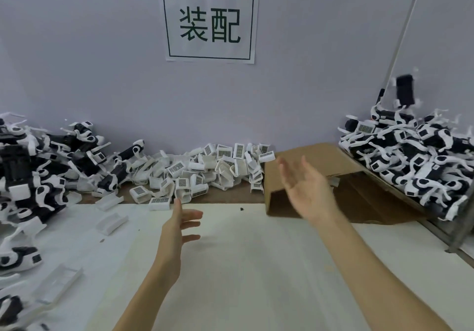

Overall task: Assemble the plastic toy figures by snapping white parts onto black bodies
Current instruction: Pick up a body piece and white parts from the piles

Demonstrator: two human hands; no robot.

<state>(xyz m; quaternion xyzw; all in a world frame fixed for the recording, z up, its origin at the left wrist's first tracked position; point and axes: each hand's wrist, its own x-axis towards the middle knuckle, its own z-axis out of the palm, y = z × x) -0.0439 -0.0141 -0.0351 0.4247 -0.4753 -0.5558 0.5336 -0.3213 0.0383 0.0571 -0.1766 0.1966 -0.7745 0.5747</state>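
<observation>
Both of my hands are empty. My left hand (182, 224) hovers over the white mat with fingers spread, just in front of a heap of loose white parts (205, 174) bearing barcode labels. My right hand (306, 187) is raised with straight fingers, blurred, in front of a cardboard piece. A black-and-white figure (405, 93) is in the air, blurred, above the pile of figures (415, 161) at the right. Another heap of black-and-white figures (38, 166) covers the left side.
A folded cardboard piece (307, 161) lies at the back right of the table. A white mat (243, 266) covers the work surface. A paper sign (209, 22) hangs on the grey wall. A metal frame bar (459, 235) edges the right pile. Loose white parts (60, 283) lie at the left.
</observation>
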